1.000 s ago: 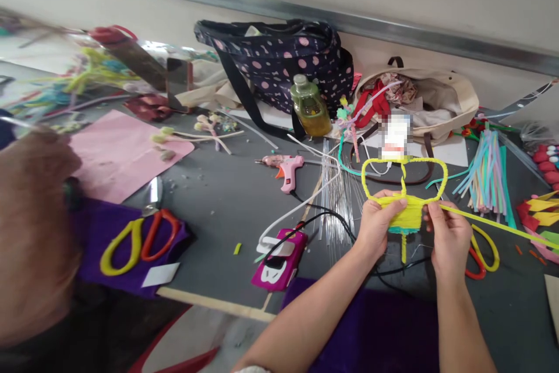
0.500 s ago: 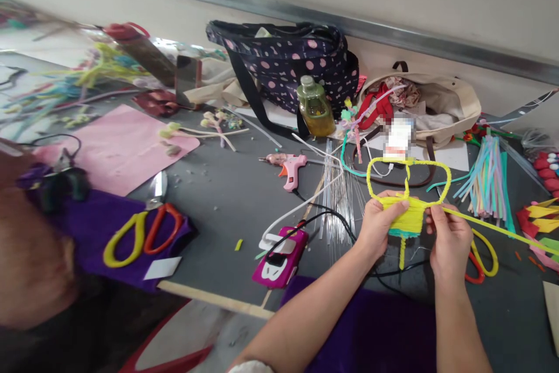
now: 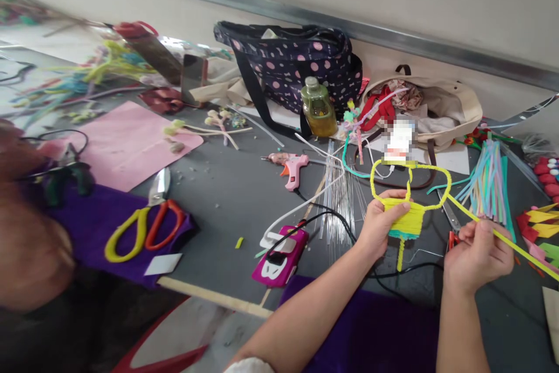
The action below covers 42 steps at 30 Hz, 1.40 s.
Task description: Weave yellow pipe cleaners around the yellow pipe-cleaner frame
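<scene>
Currently left hand (image 3: 379, 225) pinches the yellow frame (image 3: 408, 198) above the table (image 3: 227, 198): two loops on top, tight yellow winding, teal band beneath, short stem. Right hand (image 3: 478, 254) pinches its loose strand (image 3: 506, 237).

**Worktop: items not in hand**

Polka-dot bag (image 3: 301, 64) and cream bag (image 3: 441, 108) stand along the far edge. Yellow bottle (image 3: 319, 110) in front of them. Pink glue gun (image 3: 292, 165) mid-worktop. Scissors (image 3: 144, 224) on purple cloth (image 3: 91, 227), near the left edge. Pink paper (image 3: 126, 146) beyond.
</scene>
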Motion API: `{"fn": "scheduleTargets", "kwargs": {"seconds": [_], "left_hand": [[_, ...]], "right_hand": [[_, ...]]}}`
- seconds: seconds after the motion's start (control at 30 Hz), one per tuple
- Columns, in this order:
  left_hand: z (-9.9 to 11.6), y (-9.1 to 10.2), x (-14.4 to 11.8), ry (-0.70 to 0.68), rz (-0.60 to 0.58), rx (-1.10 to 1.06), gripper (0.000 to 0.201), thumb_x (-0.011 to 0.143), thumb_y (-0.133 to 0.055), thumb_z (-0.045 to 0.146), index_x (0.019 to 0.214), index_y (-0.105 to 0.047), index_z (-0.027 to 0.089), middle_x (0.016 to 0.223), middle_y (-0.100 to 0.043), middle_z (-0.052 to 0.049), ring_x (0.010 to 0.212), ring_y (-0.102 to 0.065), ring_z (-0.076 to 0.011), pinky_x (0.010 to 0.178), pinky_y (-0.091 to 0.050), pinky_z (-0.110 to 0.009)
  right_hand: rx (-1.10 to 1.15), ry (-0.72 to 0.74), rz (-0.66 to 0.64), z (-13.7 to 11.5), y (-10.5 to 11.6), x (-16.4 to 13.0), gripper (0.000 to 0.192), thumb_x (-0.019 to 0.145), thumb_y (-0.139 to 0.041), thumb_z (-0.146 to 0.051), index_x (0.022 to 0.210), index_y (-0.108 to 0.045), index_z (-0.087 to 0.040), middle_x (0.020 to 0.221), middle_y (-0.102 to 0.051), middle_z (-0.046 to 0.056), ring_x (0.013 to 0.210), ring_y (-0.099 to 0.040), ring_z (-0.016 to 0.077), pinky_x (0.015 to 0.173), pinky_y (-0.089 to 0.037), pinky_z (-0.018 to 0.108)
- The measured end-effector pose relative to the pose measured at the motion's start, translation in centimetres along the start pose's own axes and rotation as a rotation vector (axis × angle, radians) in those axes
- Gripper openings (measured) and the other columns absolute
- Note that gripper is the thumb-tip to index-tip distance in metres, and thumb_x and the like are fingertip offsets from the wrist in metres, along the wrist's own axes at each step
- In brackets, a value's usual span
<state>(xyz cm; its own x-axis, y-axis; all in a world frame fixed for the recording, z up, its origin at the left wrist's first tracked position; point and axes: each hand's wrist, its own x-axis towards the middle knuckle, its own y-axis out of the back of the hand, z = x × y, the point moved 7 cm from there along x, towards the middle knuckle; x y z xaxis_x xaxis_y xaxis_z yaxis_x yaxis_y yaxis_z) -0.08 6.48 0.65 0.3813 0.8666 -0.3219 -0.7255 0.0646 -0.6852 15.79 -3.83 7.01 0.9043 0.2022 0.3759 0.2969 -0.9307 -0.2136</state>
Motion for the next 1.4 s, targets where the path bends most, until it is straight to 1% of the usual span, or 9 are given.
{"fn": "scheduleTargets", "kwargs": {"seconds": [0.1,0.17,0.23,0.33,0.4,0.7,0.97,1.1,1.4], "left_hand": [[0.1,0.0,0.0,0.0,0.003,-0.006,0.035,0.057,-0.083,0.027,0.086,-0.065,0.016,0.08,-0.07,-0.003,0.066,-0.064,-0.0153,0.065,-0.049,-0.027],[0.1,0.0,0.0,0.007,0.001,-0.011,0.033,0.058,-0.081,0.026,0.085,-0.065,0.016,0.079,-0.07,-0.003,0.065,-0.063,-0.0152,0.065,-0.048,-0.026],[0.0,0.0,0.0,0.019,0.001,-0.017,0.031,0.058,-0.08,0.024,0.084,-0.065,0.017,0.079,-0.07,-0.003,0.066,-0.063,-0.0152,0.065,-0.048,-0.026],[-0.2,-0.1,0.0,0.044,-0.002,-0.027,0.032,0.056,-0.079,0.022,0.085,-0.066,0.017,0.079,-0.07,-0.003,0.067,-0.064,-0.0157,0.066,-0.048,-0.027],[-0.3,-0.2,0.0,0.051,-0.012,-0.026,0.031,0.056,-0.078,0.021,0.085,-0.066,0.017,0.077,-0.07,-0.002,0.066,-0.063,-0.0156,0.065,-0.047,-0.026],[-0.1,-0.4,-0.3,0.024,-0.065,0.002,0.033,0.058,-0.08,0.022,0.089,-0.069,0.017,0.082,-0.069,-0.003,0.067,-0.063,-0.0146,0.066,-0.047,-0.026],[0.1,-0.8,-0.4,0.037,-0.096,-0.038,0.042,0.057,-0.083,0.023,0.095,-0.068,0.017,0.086,-0.073,-0.006,0.073,-0.067,-0.0187,0.075,-0.05,-0.031],[0.1,-0.8,-0.3,0.029,-0.1,-0.042,0.036,0.058,-0.083,0.022,0.09,-0.067,0.016,0.085,-0.073,-0.006,0.073,-0.067,-0.0186,0.074,-0.051,-0.03],[-0.2,-0.8,-0.2,0.037,-0.094,-0.045,0.03,0.057,-0.082,0.02,0.079,-0.062,0.016,0.083,-0.074,-0.006,0.073,-0.069,-0.0203,0.071,-0.052,-0.031]], "right_hand": [[-0.007,0.066,0.072,-0.6,0.6,0.1,0.018,0.078,-0.063,-0.031,0.067,-0.052,-0.022,0.056,-0.047,-0.005,0.046,-0.041,0.0111,0.044,-0.034,0.026],[0.007,0.061,0.071,-0.5,0.7,0.2,0.018,0.077,-0.063,-0.031,0.066,-0.051,-0.022,0.055,-0.046,-0.005,0.045,-0.041,0.0113,0.044,-0.033,0.026],[-0.026,0.032,-0.002,0.0,0.2,0.1,0.02,0.076,-0.064,-0.033,0.065,-0.053,-0.021,0.053,-0.046,-0.005,0.043,-0.041,0.0108,0.044,-0.034,0.026],[-0.13,-0.028,-0.173,1.1,-0.9,-0.4,0.023,0.075,-0.067,-0.039,0.066,-0.058,-0.019,0.052,-0.051,-0.004,0.044,-0.045,0.0106,0.047,-0.037,0.026],[-0.165,-0.045,-0.236,1.6,-1.3,-0.8,0.026,0.075,-0.067,-0.042,0.069,-0.061,-0.017,0.054,-0.054,-0.002,0.046,-0.047,0.0105,0.048,-0.038,0.025],[-0.174,-0.127,-0.317,2.3,-1.9,-1.2,0.03,0.075,-0.07,-0.045,0.072,-0.065,-0.015,0.057,-0.056,-0.001,0.048,-0.048,0.01,0.048,-0.037,0.024],[-0.115,-0.205,-0.348,2.9,-2.3,-1.5,0.031,0.072,-0.073,-0.045,0.073,-0.066,-0.015,0.055,-0.053,-0.002,0.046,-0.044,0.0093,0.044,-0.034,0.023],[-0.129,-0.223,-0.333,3.2,-2.2,-1.6,0.032,0.071,-0.073,-0.046,0.074,-0.066,-0.015,0.057,-0.054,-0.002,0.047,-0.045,0.0093,0.044,-0.034,0.023],[-0.2,-0.145,-0.336,2.3,-2.2,-1.9,0.031,0.076,-0.069,-0.048,0.077,-0.065,-0.017,0.06,-0.055,-0.002,0.049,-0.048,0.0098,0.047,-0.038,0.023]]}}
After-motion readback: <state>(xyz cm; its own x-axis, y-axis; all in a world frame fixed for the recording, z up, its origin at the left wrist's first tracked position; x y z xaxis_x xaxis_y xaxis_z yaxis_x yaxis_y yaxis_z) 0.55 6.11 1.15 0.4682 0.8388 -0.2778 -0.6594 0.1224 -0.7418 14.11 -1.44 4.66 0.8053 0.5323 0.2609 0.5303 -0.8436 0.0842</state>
